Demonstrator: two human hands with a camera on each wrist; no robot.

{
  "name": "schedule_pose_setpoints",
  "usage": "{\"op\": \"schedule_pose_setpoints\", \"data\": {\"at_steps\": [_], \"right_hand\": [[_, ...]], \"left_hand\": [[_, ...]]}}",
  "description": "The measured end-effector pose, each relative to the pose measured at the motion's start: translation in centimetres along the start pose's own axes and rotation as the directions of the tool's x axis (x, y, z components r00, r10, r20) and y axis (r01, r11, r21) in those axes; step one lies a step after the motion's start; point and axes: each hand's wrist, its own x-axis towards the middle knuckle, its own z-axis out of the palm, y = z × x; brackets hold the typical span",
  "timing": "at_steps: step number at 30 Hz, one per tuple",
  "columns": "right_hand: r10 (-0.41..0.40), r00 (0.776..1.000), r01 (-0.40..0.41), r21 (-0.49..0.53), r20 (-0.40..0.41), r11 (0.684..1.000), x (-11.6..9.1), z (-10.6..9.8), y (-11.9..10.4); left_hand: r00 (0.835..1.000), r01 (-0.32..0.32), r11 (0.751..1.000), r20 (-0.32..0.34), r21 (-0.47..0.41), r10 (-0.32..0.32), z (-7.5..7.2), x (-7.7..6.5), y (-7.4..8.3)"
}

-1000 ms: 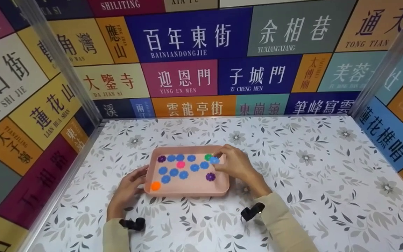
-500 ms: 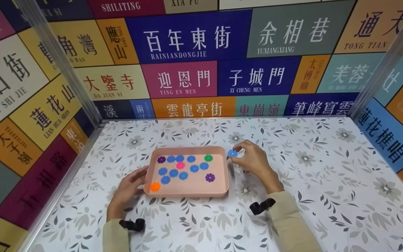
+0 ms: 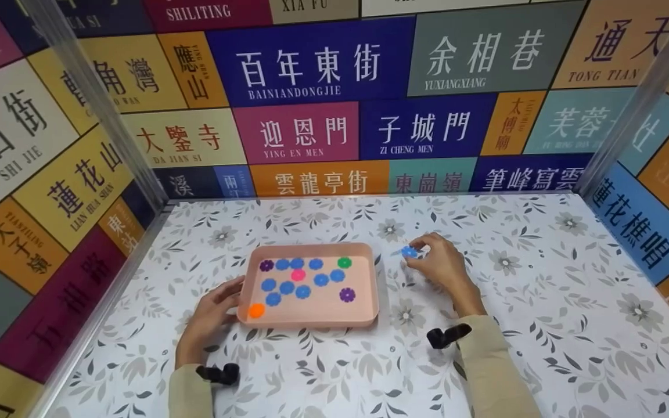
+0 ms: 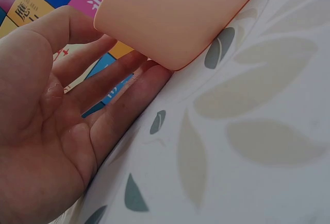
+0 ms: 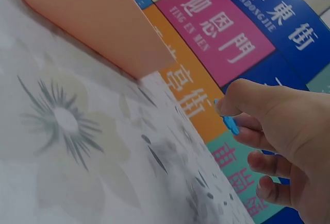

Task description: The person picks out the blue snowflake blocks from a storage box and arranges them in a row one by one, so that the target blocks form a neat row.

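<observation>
A shallow pink tray (image 3: pixel 312 321) lies on the table with several flower-shaped plastic pieces in it, most of them blue. My left hand (image 3: pixel 212 309) is at the tray's left side. In the left wrist view its long fingers reach out and touch the tray's wall (image 4: pixel 170 18) near the bottom edge. Off the tray's right side, my right hand (image 3: pixel 443 267) pinches one blue flower-shaped piece (image 3: pixel 409 252) between thumb and index finger. The right wrist view shows this piece (image 5: pixel 230 124) held edge-on above the table, the other fingers loosely curled.
Also in the tray are a green piece (image 3: pixel 344 263), a pink one (image 3: pixel 298 274), an orange one (image 3: pixel 256 311) and two purple ones (image 3: pixel 347 295). A floral cloth (image 3: pixel 543 348) covers the table. Sign-printed walls (image 3: pixel 299 133) stand behind and at both sides.
My right hand has carried the blue flower-shaped piece out of the tray's upper right corner, over the rim and to the right. My left hand has stayed at the tray's left side.
</observation>
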Motion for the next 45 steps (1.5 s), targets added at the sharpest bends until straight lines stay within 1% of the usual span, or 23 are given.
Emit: {"op": "schedule_pose_setpoints", "data": {"at_steps": [4,7,11,15,20,23,33,38,42,45], "right_hand": [[0.028,1.0,-0.028,0.007,-0.006,1.0,0.1,-0.2,1.0],[0.034,0.999,-0.034,0.004,-0.009,0.999,0.1,-0.1,1.7],[0.042,0.999,-0.042,-0.018,0.013,0.999,0.1,0.3,2.3],[0.055,0.998,-0.055,-0.017,0.035,0.998,0.0,0.8,2.7],[0.065,0.996,-0.064,-0.006,0.057,0.998,0.0,1.2,2.9],[0.073,0.995,-0.072,-0.006,0.062,0.997,0.1,1.3,2.9],[0.09,0.994,-0.09,0.0,0.065,0.996,-0.1,1.3,2.9],[0.095,0.992,-0.096,0.01,0.077,0.995,-0.1,1.1,2.8],[0.111,0.989,-0.117,0.047,0.099,0.992,-0.1,0.5,2.2],[0.122,0.987,-0.131,0.088,0.106,0.987,-0.1,-0.4,1.1]], "left_hand": [[1.0,0.003,1.0,-0.005,0.002,-0.003,-0.1,0.0,0.1],[1.0,0.014,1.0,-0.008,0.01,-0.014,-0.1,-0.1,0.1],[1.0,-0.002,1.0,-0.009,0.002,0.002,-0.1,-0.1,0.0],[1.0,-0.027,1.0,-0.011,-0.001,0.027,0.0,0.0,-0.2],[1.0,-0.012,1.0,-0.014,0.011,0.012,0.0,0.1,-0.3],[1.0,-0.002,1.0,-0.013,-0.002,0.002,-0.1,0.1,-0.3],[1.0,0.009,1.0,-0.015,-0.002,-0.009,0.1,0.0,0.0],[0.999,0.026,1.0,-0.023,0.006,-0.025,0.1,0.1,0.0],[1.0,-0.001,1.0,-0.017,-0.016,0.001,0.1,0.0,-0.1],[1.0,-0.017,1.0,-0.016,-0.023,0.017,0.1,0.1,-0.2]]}}
